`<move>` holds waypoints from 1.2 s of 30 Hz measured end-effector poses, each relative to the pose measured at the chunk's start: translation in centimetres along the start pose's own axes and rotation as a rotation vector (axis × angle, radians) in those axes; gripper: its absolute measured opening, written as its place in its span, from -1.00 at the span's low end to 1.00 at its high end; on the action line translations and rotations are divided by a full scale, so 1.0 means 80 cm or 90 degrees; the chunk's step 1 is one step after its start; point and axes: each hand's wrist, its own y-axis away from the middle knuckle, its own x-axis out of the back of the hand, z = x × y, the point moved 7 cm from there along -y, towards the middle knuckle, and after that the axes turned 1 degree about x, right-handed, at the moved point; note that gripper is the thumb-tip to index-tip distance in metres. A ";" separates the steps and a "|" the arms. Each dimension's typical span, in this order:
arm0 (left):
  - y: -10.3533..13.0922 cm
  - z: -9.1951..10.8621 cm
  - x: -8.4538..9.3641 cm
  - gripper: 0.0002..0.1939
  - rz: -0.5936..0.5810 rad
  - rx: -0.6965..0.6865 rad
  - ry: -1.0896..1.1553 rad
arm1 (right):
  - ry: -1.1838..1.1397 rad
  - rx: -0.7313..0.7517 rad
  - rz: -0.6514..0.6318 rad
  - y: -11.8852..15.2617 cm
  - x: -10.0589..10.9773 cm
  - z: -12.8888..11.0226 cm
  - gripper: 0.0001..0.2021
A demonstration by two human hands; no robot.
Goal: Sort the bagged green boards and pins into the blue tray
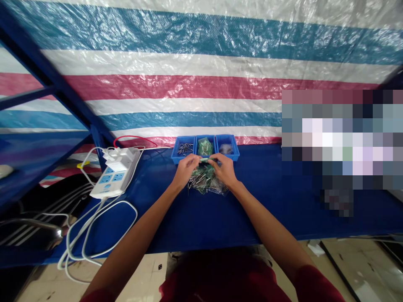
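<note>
Between my two hands, just in front of the blue bins, is a small pale green strip, perhaps a packet; its exact kind is too small to tell. My left hand pinches its left end, and my right hand pinches the right end. Below them on the table lies a mixed pile of thin metal pieces, green packets and clear plastic bags. Behind my hands stand three joined blue bins: the left bin holds slim metal pieces, the middle one green packets, the right one clear plastic.
A white power strip with plugged-in adapters stands at the left, its white cable looping over the blue table. A blue metal frame rises there. Striped sheeting hangs behind. An area at the right is pixelated.
</note>
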 end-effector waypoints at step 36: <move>0.001 -0.005 -0.002 -0.54 -0.021 0.040 0.087 | -0.011 0.025 0.023 0.002 0.004 -0.002 -0.88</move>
